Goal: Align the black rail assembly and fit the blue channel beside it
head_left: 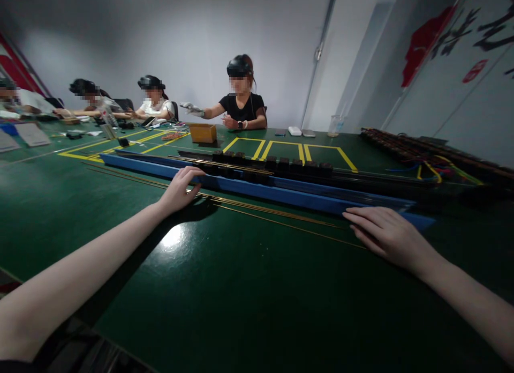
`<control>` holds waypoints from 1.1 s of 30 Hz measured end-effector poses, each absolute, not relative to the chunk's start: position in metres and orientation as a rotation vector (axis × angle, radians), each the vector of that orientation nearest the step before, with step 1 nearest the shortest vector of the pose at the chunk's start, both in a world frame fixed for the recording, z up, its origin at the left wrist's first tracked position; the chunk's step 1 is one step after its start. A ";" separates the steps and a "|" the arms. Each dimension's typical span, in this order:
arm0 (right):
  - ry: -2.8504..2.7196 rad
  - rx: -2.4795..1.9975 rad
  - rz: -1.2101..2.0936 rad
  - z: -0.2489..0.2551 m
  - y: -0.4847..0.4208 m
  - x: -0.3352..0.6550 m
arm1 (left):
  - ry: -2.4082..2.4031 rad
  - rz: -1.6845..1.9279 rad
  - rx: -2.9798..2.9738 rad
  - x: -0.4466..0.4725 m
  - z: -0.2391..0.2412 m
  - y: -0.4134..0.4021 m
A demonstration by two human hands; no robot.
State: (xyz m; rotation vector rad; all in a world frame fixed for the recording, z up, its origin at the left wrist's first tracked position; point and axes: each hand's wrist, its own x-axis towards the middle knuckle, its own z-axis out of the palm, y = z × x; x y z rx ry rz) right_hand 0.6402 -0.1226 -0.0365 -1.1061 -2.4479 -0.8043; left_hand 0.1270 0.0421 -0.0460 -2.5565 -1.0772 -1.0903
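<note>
A long blue rail (281,193) lies across the green table (241,287) from far left to right. Behind it runs a black rail carrying several black blocks (281,164). Thin brass rods (261,212) lie on the table just in front of the blue rail. My left hand (179,189) rests with its fingers curled over the near edge of the blue rail. My right hand (385,233) lies flat, fingers stretched out, touching the blue rail's right end.
Several people wearing headsets sit at the far side; one in black reaches out a gloved hand (191,109). A yellow box (203,133), a clear cup (334,125) and small devices stand at the back. Dark rails with coloured wires (429,158) pile at right. Yellow tape marks rectangles.
</note>
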 end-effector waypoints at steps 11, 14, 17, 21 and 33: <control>-2.510 -1.101 -0.584 -0.035 -0.125 0.624 | -1.253 -0.706 -2.861 0.085 -0.050 0.046; -2.505 -1.116 -0.521 -0.034 -0.127 0.621 | -1.279 -0.689 -2.848 0.089 -0.049 0.043; -2.511 -1.062 -0.517 -0.033 -0.130 0.612 | -1.289 -0.688 -2.841 0.089 -0.047 0.040; -2.529 -0.955 -0.586 -0.032 -0.133 0.604 | -1.259 -0.661 -2.883 0.103 -0.038 0.025; -2.492 -1.073 -0.441 -0.037 -0.127 0.612 | -1.086 -0.249 -3.372 0.149 -0.011 -0.031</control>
